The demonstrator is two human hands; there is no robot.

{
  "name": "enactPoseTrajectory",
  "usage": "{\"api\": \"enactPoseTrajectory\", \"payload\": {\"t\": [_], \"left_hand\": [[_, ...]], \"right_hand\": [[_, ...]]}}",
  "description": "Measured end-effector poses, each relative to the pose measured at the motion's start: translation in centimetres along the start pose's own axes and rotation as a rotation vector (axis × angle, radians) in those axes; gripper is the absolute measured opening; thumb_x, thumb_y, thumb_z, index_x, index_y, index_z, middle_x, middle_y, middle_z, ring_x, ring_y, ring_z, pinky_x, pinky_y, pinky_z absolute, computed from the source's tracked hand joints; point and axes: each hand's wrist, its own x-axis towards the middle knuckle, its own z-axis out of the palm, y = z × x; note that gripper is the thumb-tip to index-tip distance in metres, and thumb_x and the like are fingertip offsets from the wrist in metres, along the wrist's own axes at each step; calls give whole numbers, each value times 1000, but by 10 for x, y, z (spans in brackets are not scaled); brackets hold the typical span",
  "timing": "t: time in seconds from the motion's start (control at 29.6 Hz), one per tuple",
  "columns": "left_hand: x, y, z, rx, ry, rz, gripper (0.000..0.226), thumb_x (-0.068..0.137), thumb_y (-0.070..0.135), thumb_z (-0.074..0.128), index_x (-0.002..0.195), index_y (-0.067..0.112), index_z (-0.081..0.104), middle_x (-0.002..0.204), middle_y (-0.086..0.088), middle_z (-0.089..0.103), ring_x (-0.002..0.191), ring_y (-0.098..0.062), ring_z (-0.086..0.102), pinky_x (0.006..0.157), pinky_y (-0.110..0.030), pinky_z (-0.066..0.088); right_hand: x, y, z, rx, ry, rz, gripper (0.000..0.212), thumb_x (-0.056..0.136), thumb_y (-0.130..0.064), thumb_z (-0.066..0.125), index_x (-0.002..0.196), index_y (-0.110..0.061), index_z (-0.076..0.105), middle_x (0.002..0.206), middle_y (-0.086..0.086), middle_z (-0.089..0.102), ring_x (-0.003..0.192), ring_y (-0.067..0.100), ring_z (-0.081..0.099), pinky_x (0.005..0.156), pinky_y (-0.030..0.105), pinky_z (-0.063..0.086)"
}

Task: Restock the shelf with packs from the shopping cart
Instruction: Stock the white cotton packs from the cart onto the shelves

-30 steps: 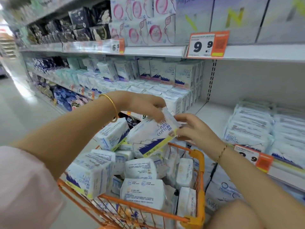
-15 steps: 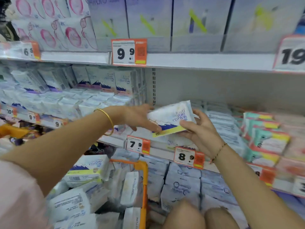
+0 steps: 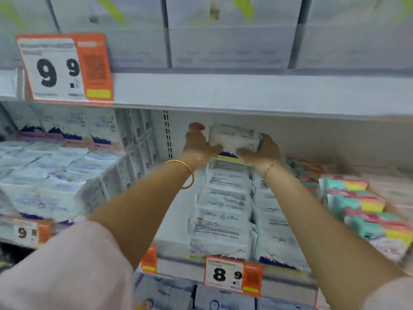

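A white cotton pack [image 3: 234, 137] with a blue mountain print is held deep inside the middle shelf [image 3: 176, 231], above the back of a row of like packs [image 3: 223, 211]. My left hand [image 3: 199, 144] grips its left end, thumb underneath. My right hand [image 3: 261, 151] grips its right end. Both arms reach far forward. The shopping cart is out of view.
Stacks of pure cotton packs [image 3: 67, 166] fill the shelf's left part. Colourful packs [image 3: 357, 202] lie to the right. A bare strip of shelf runs left of the row. Price tags 9.9 [image 3: 62, 68] and 8.9 [image 3: 232, 276] hang on the shelf edges; large boxes [image 3: 223, 30] stand above.
Both hands lifted the pack out of the cart, carried it right and pushed it far back into the shelf. My view turned from the cart to the shelf.
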Motion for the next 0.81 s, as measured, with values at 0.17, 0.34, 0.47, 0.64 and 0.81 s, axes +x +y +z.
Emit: {"api": "enactPoseTrajectory", "payload": {"t": [0.17, 0.34, 0.47, 0.64, 0.81], "left_hand": [[30, -22, 25, -236, -136, -107, 71, 84, -13, 51, 143, 7, 16, 135, -13, 45, 113, -20, 48, 92, -24, 41], [44, -41, 37, -209, -254, -164, 85, 84, -17, 50, 149, 11, 3, 151, -10, 31, 137, -22, 34, 109, -33, 33], [50, -49, 42, -162, -261, -188, 86, 84, -20, 44, 150, 13, -1, 154, -7, 27, 139, -21, 30, 108, -33, 33], [45, -42, 33, -28, -300, -165, 87, 84, -21, 38, 150, 16, -6, 158, -7, 12, 144, -23, 20, 110, -30, 26], [6, -31, -11, 257, -297, -141, 65, 91, -9, 38, 148, 14, 17, 151, -14, 29, 136, -28, 35, 109, -36, 35]], "right_hand": [[41, 17, 17, -107, 74, 10, 40, 87, -10, 57, 124, -11, 42, 109, 7, 48, 101, 20, 49, 77, 28, 43], [55, 30, 25, -240, 103, 30, 33, 93, 1, 45, 125, -2, 41, 119, 19, 56, 108, 35, 54, 82, 35, 44], [60, 31, 28, -275, 9, 85, 37, 92, 5, 44, 128, 1, 39, 127, 20, 51, 116, 33, 50, 91, 32, 41], [47, 26, 25, -170, 6, 151, 42, 93, -3, 50, 131, 2, 34, 125, 20, 50, 115, 33, 50, 75, 26, 36], [-7, 11, 15, -56, 16, 99, 57, 90, 4, 48, 143, -1, 29, 138, 17, 45, 126, 30, 46, 100, 34, 44]]}}
